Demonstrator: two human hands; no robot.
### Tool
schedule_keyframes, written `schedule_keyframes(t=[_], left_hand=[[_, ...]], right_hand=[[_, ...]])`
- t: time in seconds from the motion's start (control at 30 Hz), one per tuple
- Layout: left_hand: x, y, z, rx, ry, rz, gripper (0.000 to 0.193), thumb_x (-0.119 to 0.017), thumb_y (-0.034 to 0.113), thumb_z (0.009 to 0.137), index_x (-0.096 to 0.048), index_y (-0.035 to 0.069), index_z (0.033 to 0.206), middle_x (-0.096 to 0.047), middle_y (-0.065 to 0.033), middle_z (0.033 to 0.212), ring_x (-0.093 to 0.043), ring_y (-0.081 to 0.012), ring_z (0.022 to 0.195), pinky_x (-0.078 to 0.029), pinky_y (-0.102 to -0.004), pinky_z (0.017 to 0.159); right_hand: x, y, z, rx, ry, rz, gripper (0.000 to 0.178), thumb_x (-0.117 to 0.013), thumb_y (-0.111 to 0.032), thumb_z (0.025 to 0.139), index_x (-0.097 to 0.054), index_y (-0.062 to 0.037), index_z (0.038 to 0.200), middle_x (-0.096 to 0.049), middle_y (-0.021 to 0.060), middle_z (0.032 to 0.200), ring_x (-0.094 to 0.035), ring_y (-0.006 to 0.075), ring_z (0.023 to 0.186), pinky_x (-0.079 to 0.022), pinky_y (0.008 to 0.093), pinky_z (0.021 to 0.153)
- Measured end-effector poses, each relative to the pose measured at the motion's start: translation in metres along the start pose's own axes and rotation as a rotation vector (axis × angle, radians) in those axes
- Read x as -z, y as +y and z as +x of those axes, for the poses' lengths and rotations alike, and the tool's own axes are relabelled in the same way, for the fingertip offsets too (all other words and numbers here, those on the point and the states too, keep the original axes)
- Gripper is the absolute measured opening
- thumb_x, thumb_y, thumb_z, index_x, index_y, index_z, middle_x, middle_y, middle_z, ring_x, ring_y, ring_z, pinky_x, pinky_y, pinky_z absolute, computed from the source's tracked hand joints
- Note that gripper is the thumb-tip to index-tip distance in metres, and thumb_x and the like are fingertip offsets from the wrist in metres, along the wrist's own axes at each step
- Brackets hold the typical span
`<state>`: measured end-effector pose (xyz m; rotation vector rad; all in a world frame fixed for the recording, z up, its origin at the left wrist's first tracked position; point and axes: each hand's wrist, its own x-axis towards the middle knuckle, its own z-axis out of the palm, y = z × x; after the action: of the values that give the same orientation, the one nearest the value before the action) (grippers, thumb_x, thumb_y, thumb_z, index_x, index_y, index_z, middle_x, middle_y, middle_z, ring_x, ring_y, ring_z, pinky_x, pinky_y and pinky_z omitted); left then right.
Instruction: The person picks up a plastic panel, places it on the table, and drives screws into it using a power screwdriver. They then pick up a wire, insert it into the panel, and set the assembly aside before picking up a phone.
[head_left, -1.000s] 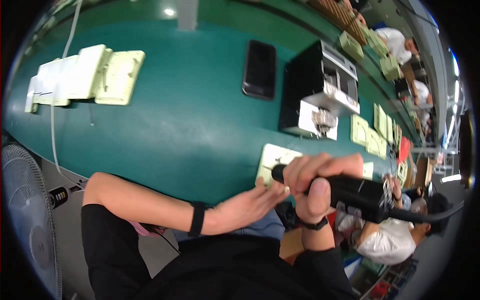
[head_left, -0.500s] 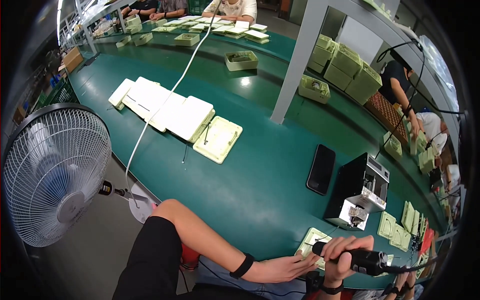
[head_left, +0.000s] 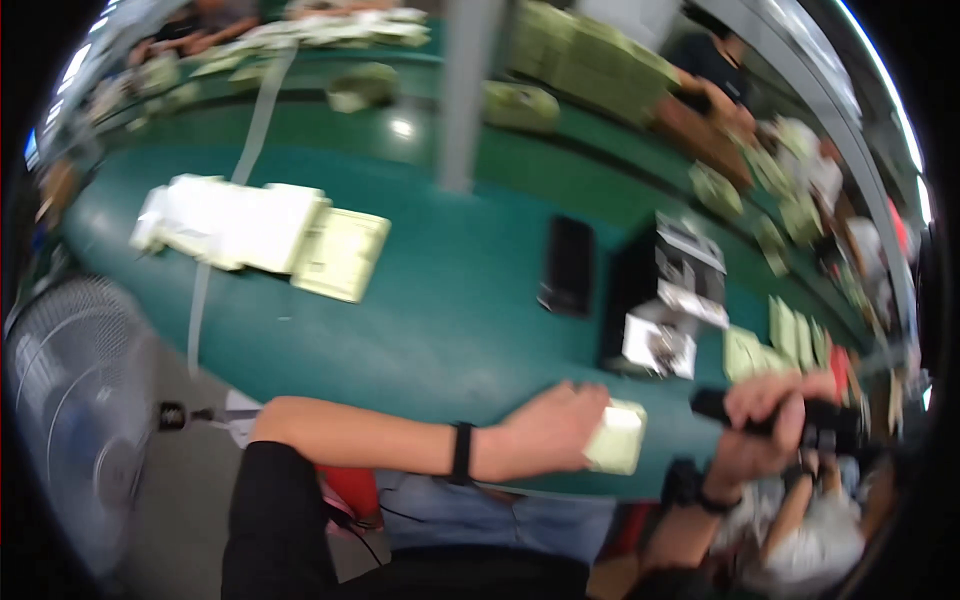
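Since the frame before, left hand (head_left: 545, 430) has closed on the pale green tray (head_left: 616, 438) at the near table (head_left: 440, 310) edge; view swung right, blurred.

Left hand grips tray, fingers wrapped over its left side. Right hand (head_left: 765, 425) clasps black handheld tool (head_left: 790, 412), probably a powered driver. Black fixture box (head_left: 660, 300) and dark phone (head_left: 567, 265) sit beyond; stacked trays (head_left: 250, 232) far left. Step judged: positioning tray for tool work. Next move calls for steadying the tray flat and bringing the tool tip squarely over it.
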<state>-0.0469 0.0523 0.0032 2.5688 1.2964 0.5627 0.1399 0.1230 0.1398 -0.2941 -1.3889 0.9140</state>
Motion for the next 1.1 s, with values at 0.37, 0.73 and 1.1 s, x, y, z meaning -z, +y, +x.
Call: schedule_keyframes(t=[0.37,0.73,1.1], left_hand=[[0.031,-0.020,0.005,-0.155,-0.137,0.106,0.095,-0.078,0.055,0.078,-0.049,-0.010,0.141,-0.055,-0.0128,0.122,-0.054,-0.0249,0.109,-0.045,-0.0341,0.092],[0.031,-0.021,0.003,-0.090,-0.123,0.116,0.099,-0.078,0.060,0.075,-0.050,-0.009,0.141,-0.053,-0.0099,0.117,-0.051,-0.0229,0.104,-0.044,-0.0327,0.091],[0.026,-0.018,0.007,-0.078,-0.164,0.100,0.102,-0.080,0.060,0.071,-0.050,-0.008,0.141,-0.052,-0.0088,0.113,-0.050,-0.0224,0.103,-0.043,-0.0330,0.090]], right_hand=[[-0.024,0.034,0.030,-0.077,0.128,-0.288,0.015,-0.057,-0.013,0.098,-0.049,-0.0050,0.108,-0.045,0.0047,0.066,-0.045,0.0149,0.051,-0.044,0.0339,0.049],[0.008,-0.009,-0.031,-0.085,0.036,-0.016,0.015,-0.055,-0.015,0.100,-0.047,-0.0068,0.108,-0.047,0.0044,0.065,-0.043,0.0144,0.046,-0.039,0.0316,0.044],[0.008,-0.016,-0.086,-0.228,0.044,-0.163,0.029,-0.064,-0.024,0.097,-0.040,-0.0097,0.106,-0.048,0.0042,0.063,-0.044,0.0148,0.043,-0.043,0.0313,0.043]])
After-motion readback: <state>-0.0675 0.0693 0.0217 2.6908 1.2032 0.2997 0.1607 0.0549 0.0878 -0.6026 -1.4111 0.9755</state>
